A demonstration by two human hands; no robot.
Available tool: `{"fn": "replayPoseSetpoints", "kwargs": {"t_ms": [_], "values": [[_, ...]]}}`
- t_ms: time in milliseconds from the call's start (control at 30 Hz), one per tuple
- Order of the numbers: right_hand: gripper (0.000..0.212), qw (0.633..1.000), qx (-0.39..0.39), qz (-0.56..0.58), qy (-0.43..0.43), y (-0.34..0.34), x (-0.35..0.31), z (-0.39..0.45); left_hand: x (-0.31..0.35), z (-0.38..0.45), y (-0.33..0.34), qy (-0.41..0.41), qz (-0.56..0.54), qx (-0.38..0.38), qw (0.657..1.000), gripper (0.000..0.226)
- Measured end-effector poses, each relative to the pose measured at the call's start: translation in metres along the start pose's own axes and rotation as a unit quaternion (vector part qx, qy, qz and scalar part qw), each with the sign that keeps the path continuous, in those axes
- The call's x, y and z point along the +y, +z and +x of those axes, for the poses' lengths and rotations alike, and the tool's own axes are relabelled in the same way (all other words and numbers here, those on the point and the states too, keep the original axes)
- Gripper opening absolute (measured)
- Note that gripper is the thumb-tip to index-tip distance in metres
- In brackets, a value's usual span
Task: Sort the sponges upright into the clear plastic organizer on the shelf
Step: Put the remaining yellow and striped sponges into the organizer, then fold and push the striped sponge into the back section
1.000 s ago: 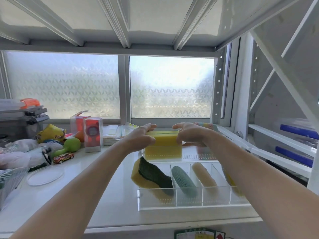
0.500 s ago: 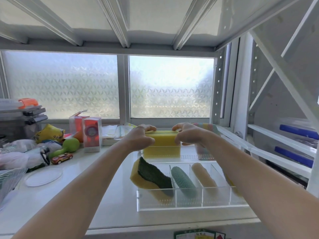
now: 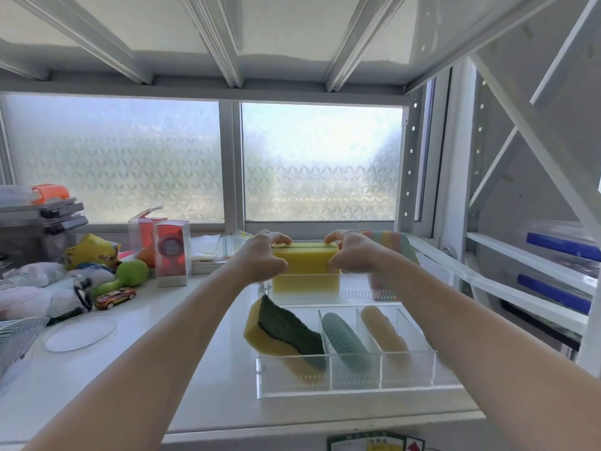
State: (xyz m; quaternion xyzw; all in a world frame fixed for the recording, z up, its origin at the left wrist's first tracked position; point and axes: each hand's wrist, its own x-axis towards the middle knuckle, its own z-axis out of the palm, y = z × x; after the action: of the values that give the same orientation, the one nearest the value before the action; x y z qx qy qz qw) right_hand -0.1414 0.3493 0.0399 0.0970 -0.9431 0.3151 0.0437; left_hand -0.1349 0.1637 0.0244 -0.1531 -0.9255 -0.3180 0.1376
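Two hands: left hand [image 3: 260, 255] and right hand [image 3: 353, 253] clasp yellow sponge [image 3: 305, 270] ends, centre frame.
Organizer [image 3: 351, 375]: three sponges, lower centre compartments.

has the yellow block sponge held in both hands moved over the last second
No. The yellow block sponge sits at the same spot against the clear plastic organizer's back rim, left hand and right hand gripping it.
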Motion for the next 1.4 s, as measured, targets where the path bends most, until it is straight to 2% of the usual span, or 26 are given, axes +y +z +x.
{"fn": "replayPoseSetpoints", "kwargs": {"t_ms": [200, 400, 533, 633, 767, 933, 1067, 1200, 1300, 1400], "values": [[0.069, 1.0, 0.018, 0.013, -0.007, -0.012, 0.0, -0.002, 0.011, -0.007, -0.004, 0.008, 0.003, 0.012, 1.0, 0.055], [0.053, 0.987, 0.152, 0.045, -0.005, -0.057, 0.018, -0.012, 0.056, -0.004, 0.003, 0.082, 0.001, 0.063, 0.995, 0.055], [0.056, 0.984, 0.173, 0.004, 0.047, -0.071, 0.043, -0.021, 0.094, 0.0, 0.03, 0.127, -0.014, 0.02, 0.992, 0.05], [0.058, 0.987, 0.141, -0.024, 0.071, -0.069, 0.059, -0.029, 0.114, 0.006, 0.057, 0.094, 0.033, -0.041, 0.994, 0.049], [0.059, 0.989, 0.117, -0.044, 0.081, -0.067, 0.069, -0.036, 0.127, 0.013, 0.078, 0.022, 0.136, -0.102, 0.985, 0.032], [0.056, 0.985, 0.112, -0.085, 0.096, -0.066, 0.07, -0.036, 0.128, 0.026, 0.092, -0.059, 0.109, -0.144, 0.982, 0.032], [0.056, 0.986, 0.104, -0.085, 0.096, -0.063, 0.072, -0.035, 0.128, 0.031, 0.095, -0.078, 0.074, -0.161, 0.981, 0.03], [0.061, 0.988, 0.114, -0.022, 0.1, -0.068, 0.075, -0.032, 0.129, 0.033, 0.091, -0.051, 0.041, -0.117, 0.991, 0.031], [0.077, 0.986, 0.139, 0.053, 0.069, -0.076, 0.076, -0.031, 0.135, 0.031, 0.074, 0.002, 0.038, -0.054, 0.998, 0.042], [0.088, 0.982, 0.188, 0.027, 0.007, -0.084, 0.073, -0.033, 0.143, 0.029, 0.055, 0.039, 0.057, -0.05, 0.996, 0.051]]}}
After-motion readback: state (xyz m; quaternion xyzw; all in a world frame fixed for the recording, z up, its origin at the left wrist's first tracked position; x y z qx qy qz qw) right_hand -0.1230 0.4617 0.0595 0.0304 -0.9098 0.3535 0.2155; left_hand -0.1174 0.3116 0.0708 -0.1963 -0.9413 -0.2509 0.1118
